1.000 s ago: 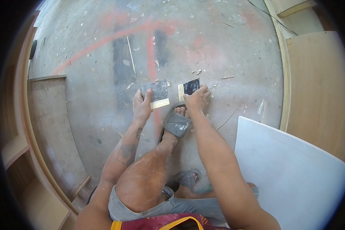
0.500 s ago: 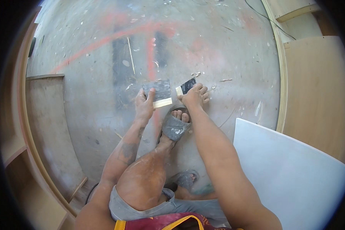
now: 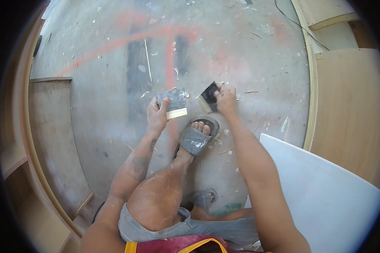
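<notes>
My left hand [image 3: 158,114] is closed around the left side of a dusty grey putty spreader [image 3: 176,98], thumb on top and the other fingers mostly hidden beneath. A pale cream strip runs along its near edge. To the right, my right hand [image 3: 227,101] grips a smaller black putty spreader [image 3: 209,91] by its right side. This one is tilted, its cream edge facing down and left and smeared by motion. The two spreaders are apart, held above the floor just beyond my sandalled foot [image 3: 194,139].
A white panel [image 3: 321,181] lies at the lower right. Wooden cabinet frames [image 3: 19,164] stand at left, and a plywood panel [image 3: 350,114] at right. Scraps and a thin stick [image 3: 148,63] lie on the stained concrete floor [image 3: 101,109]. A dark cable [image 3: 297,25] runs at the upper right.
My right hand has moved slightly right with the black spreader, away from the grey one, and the black spreader has turned steeper. The left hand has barely moved.
</notes>
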The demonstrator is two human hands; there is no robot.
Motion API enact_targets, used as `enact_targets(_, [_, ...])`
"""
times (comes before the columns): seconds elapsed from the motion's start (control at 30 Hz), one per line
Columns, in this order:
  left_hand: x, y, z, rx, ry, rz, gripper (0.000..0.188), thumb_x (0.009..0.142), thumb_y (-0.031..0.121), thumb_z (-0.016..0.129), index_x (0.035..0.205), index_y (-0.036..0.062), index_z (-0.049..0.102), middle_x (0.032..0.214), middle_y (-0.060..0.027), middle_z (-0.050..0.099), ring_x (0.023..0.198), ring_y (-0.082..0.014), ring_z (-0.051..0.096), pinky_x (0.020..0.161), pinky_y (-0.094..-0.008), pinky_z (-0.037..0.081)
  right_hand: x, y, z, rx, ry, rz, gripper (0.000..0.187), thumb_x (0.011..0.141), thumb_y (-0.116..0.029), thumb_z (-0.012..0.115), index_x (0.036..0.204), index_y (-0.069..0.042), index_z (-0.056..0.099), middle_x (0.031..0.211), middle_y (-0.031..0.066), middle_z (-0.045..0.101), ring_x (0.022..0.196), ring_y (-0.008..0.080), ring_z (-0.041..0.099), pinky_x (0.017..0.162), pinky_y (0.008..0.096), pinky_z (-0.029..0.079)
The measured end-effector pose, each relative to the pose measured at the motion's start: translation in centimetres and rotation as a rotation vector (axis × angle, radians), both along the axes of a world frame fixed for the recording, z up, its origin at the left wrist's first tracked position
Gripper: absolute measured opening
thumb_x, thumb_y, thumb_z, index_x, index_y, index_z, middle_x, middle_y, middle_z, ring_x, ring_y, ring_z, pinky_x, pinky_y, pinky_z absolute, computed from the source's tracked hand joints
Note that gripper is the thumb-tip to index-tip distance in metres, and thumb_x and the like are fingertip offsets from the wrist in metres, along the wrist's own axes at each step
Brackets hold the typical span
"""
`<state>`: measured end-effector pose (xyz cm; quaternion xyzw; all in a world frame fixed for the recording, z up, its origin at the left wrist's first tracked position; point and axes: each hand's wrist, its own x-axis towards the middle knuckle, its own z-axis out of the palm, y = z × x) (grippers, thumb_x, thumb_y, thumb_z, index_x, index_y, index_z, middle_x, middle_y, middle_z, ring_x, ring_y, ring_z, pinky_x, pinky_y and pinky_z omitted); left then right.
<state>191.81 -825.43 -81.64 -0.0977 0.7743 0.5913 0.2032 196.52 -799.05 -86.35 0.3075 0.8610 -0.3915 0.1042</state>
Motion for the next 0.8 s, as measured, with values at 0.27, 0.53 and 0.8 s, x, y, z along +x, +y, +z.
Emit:
enact_targets(0.27, [-0.1, -0.7, 0.4, -0.107, -0.003, -0.024, 0.030, 0.101, 0.032, 0.061, 0.107, 0.0031, 0.063, 0.083, -0.0016, 0.064, 0.061, -0.0067, 0.056, 0.046, -0.0245, 0.045, -3.5, -2.6, 5.7, 0.530, -0.328, 1.291, 0.033, 0.091, -0.020, 0.058, 0.118, -0.031, 0.072, 0.124, 0.0038, 0.068, 0.124, 0.0239, 0.057, 0.114, 0.0569, 0.024])
enact_targets(0.53, [0.2, 1.2, -1.0, -0.043, 0.066, -0.118, 0.031, 0.101, 0.030, 0.060, 0.108, 0.0001, 0.063, 0.087, -0.0045, 0.066, 0.073, -0.0091, 0.058, 0.059, -0.0272, 0.048, 0.4, 1.1, 2.5, 0.451, 0.241, 0.722, 0.037, 0.092, -0.026, 0.061, 0.128, -0.026, 0.064, 0.131, 0.0037, 0.061, 0.124, 0.0248, 0.055, 0.115, 0.0553, 0.025])
enact_targets(0.8, [1.0, 2.7, -2.8, -0.001, -0.110, -0.099, 0.035, 0.100, 0.032, 0.061, 0.111, -0.0008, 0.064, 0.094, -0.0054, 0.068, 0.081, -0.0107, 0.061, 0.068, -0.0286, 0.051, 6.5, -1.4, 0.8, 0.038, 0.030, -0.104, 0.049, 0.092, -0.043, 0.068, 0.123, -0.006, 0.060, 0.108, 0.0142, 0.065, 0.101, 0.0246, 0.064, 0.085, 0.0437, 0.048])
